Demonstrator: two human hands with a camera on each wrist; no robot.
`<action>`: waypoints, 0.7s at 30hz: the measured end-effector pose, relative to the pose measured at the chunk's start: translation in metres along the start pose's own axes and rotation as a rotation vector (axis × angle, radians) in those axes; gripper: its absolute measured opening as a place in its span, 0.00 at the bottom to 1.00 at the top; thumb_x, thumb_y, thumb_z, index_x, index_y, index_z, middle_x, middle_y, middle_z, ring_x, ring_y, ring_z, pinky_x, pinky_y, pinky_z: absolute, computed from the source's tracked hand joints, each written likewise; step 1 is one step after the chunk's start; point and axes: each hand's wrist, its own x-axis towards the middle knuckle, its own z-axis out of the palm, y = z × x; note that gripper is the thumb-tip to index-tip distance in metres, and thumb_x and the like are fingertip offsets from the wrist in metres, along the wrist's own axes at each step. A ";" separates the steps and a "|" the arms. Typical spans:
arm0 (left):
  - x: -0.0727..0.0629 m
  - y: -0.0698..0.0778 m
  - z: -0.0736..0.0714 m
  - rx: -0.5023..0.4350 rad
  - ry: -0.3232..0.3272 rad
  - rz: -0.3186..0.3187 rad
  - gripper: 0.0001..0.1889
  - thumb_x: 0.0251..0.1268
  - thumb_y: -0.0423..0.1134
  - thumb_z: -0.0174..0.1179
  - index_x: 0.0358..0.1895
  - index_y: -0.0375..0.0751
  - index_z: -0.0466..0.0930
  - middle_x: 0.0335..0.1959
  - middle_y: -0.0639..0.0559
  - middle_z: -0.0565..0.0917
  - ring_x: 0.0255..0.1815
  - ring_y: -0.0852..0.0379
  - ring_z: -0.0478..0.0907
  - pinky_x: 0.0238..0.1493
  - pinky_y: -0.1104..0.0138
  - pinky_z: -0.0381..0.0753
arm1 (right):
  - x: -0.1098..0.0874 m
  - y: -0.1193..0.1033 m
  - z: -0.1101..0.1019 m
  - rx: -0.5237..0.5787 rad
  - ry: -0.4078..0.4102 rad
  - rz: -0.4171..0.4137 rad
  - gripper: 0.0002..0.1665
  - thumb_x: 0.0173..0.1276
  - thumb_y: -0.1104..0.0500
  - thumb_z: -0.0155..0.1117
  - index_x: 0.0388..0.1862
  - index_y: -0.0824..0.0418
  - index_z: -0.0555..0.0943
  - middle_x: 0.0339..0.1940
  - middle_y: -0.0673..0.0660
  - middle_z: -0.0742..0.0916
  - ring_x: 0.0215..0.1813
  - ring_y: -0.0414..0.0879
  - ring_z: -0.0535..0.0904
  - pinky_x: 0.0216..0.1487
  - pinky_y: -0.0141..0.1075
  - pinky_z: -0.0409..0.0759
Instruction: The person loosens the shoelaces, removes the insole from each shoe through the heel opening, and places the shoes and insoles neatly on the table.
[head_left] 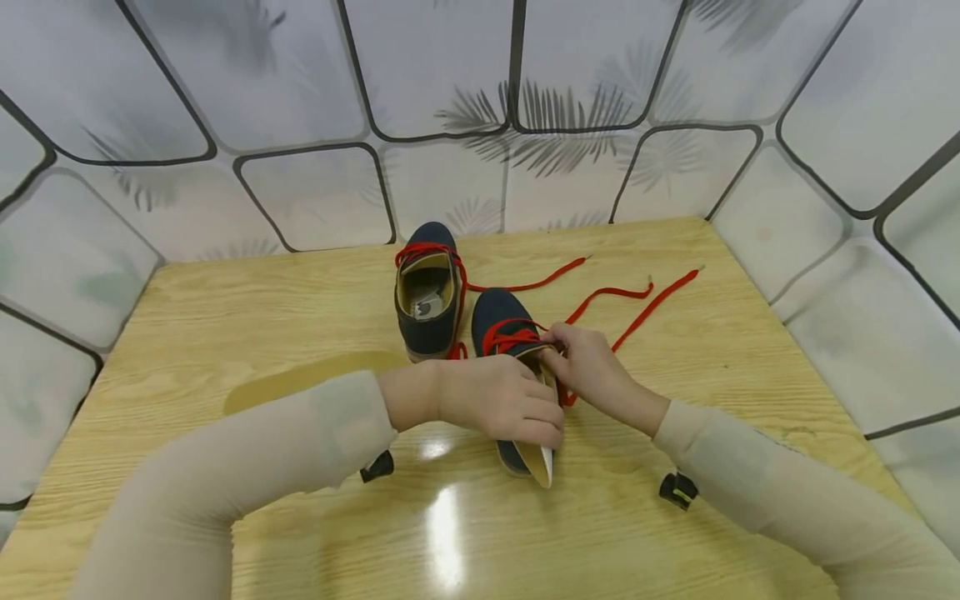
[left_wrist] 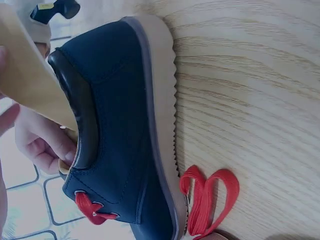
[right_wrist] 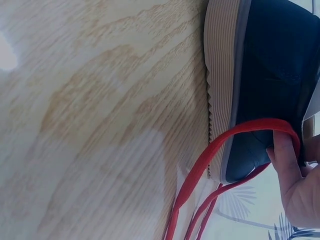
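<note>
A navy shoe (head_left: 497, 308) with red laces (head_left: 512, 337) sits on the table, toe pointing away. My left hand (head_left: 498, 400) is over its opening and grips a tan insole (head_left: 537, 467), whose one end sticks out past the shoe's heel. In the left wrist view the insole (left_wrist: 35, 70) slants down into the shoe's opening, its front end hidden inside. My right hand (head_left: 592, 371) pinches the shoe's collar near the lace holes, thumb inside the opening. A red lace loops over that hand's finger in the right wrist view.
A second navy shoe (head_left: 431, 333) stands just left and farther back. Another tan insole (head_left: 300, 385) lies on the table (head_left: 225, 308), partly behind my left forearm. Loose red lace ends (head_left: 660, 310) trail to the right. Patterned fabric walls border the table.
</note>
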 end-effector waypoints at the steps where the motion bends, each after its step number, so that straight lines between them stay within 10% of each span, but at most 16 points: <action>1: 0.000 0.001 -0.001 0.017 0.023 0.020 0.07 0.71 0.35 0.50 0.45 0.44 0.76 0.42 0.57 0.81 0.42 0.62 0.77 0.40 0.73 0.77 | 0.000 0.000 0.000 -0.003 0.000 -0.003 0.04 0.64 0.65 0.61 0.35 0.64 0.81 0.23 0.55 0.84 0.16 0.38 0.67 0.17 0.30 0.65; 12: 0.014 0.008 -0.026 -0.082 0.172 0.109 0.07 0.67 0.32 0.53 0.46 0.38 0.76 0.44 0.51 0.80 0.48 0.57 0.77 0.59 0.68 0.72 | 0.001 0.001 0.000 0.016 -0.015 0.003 0.04 0.64 0.65 0.60 0.35 0.63 0.81 0.25 0.55 0.85 0.16 0.38 0.69 0.17 0.30 0.68; 21: 0.009 -0.005 -0.043 -0.253 0.222 -0.265 0.11 0.60 0.25 0.55 0.44 0.38 0.77 0.45 0.50 0.83 0.49 0.58 0.79 0.55 0.68 0.75 | 0.002 0.003 -0.002 -0.003 -0.040 0.018 0.01 0.62 0.67 0.59 0.32 0.64 0.78 0.28 0.58 0.85 0.28 0.48 0.79 0.28 0.34 0.75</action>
